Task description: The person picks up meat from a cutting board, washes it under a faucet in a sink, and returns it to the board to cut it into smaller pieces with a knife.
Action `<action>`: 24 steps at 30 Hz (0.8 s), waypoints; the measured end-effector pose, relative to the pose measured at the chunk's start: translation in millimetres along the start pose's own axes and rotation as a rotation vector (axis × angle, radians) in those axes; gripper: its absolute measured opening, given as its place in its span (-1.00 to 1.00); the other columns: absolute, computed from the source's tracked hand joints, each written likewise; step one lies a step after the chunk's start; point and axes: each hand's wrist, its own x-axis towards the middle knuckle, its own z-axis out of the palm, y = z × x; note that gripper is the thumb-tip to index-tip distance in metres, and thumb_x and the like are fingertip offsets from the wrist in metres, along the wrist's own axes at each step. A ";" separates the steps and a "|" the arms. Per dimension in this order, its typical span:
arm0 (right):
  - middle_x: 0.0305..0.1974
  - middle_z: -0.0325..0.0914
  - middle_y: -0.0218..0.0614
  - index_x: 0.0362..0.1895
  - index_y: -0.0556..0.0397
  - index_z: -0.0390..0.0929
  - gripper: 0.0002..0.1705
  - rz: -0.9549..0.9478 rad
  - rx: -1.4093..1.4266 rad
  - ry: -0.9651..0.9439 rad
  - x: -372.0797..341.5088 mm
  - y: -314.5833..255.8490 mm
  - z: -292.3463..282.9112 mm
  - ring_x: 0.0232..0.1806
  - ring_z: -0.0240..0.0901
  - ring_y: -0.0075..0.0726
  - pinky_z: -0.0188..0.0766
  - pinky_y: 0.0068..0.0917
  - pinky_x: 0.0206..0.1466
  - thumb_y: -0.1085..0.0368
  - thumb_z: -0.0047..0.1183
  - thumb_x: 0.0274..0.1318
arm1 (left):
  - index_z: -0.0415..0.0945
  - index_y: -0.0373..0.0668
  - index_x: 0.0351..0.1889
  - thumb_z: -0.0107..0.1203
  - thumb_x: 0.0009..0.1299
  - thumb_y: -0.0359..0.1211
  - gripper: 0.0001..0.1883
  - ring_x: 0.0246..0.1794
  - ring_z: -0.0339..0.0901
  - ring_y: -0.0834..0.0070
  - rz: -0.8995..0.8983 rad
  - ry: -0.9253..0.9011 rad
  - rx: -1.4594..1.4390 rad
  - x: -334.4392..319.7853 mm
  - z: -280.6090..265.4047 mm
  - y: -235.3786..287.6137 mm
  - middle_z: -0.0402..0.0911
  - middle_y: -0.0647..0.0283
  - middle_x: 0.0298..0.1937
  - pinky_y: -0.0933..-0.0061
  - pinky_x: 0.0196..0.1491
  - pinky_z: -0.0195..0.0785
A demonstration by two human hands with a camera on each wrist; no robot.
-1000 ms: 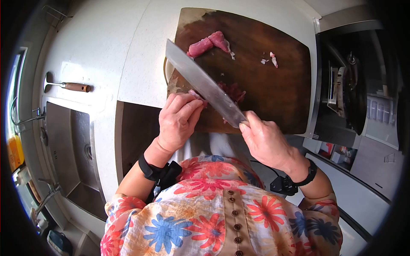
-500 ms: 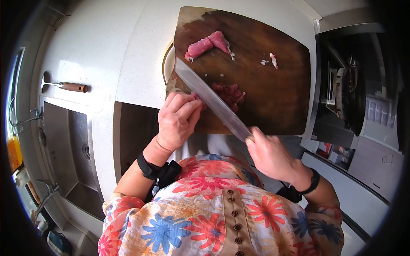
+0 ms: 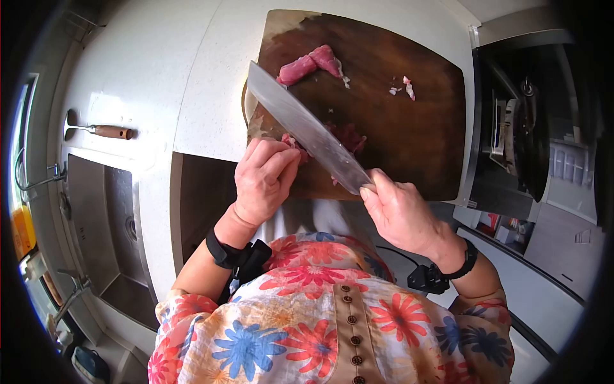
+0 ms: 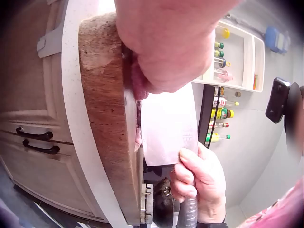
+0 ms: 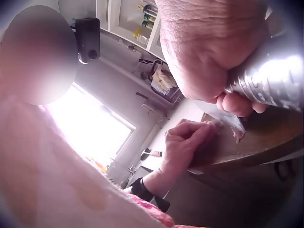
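Cutting of meat on a wooden board, seen from the head and both wrists. The right hand (image 3: 403,214) is closed about the ridged metal handle (image 5: 268,78) of a broad knife (image 3: 307,125), its thumb laid against the base of the blade. The left hand (image 3: 265,176) has its fingers bent and bunched, pinching a strip of meat (image 3: 291,142) at the near left part of the cutting board (image 3: 416,150). The blade slants between this hand and a heap of cut meat (image 3: 350,139), partly covering the heap; whether its edge touches the board cannot be told. Farther back lies a pink chunk (image 3: 299,70) in two adjoining parts; pale scraps (image 3: 409,89) lie to the right. On the white surface (image 3: 214,109), a wooden-handled spatula (image 3: 112,131) rests near the sink (image 3: 118,224).
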 end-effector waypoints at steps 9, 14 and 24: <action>-0.63 0.42 0.06 -0.27 0.23 0.27 -0.85 0.070 -0.003 -0.086 -25.3 -2.1 -4.1 -0.53 0.46 0.22 0.34 -0.08 -0.54 0.38 -0.09 0.25 | 0.60 -0.19 -0.34 0.27 0.08 -0.60 -0.80 -0.33 0.51 0.32 -0.013 0.006 -0.015 1.3 -0.3 -1.2 0.54 0.25 -0.34 0.41 -0.28 0.42; -0.65 0.43 0.07 -0.30 0.23 0.28 -0.84 0.055 -0.002 -0.073 -11.3 -3.8 -0.2 -0.56 0.47 0.20 0.38 -0.03 -0.55 0.37 -0.08 0.22 | 0.59 -0.19 -0.35 0.27 0.07 -0.61 -0.80 -0.34 0.51 0.32 0.002 -0.006 -0.026 2.1 -0.1 -1.1 0.54 0.25 -0.34 0.41 -0.28 0.42; -0.63 0.42 0.05 -0.30 0.20 0.25 -0.86 -0.032 0.005 0.009 21.2 2.6 -0.6 -0.58 0.44 0.20 0.36 -0.04 -0.54 0.38 -0.09 0.22 | 0.60 -0.18 -0.34 0.28 0.06 -0.60 -0.79 -0.33 0.52 0.33 -0.001 0.013 -0.033 -0.5 0.3 -2.8 0.55 0.25 -0.34 0.41 -0.29 0.42</action>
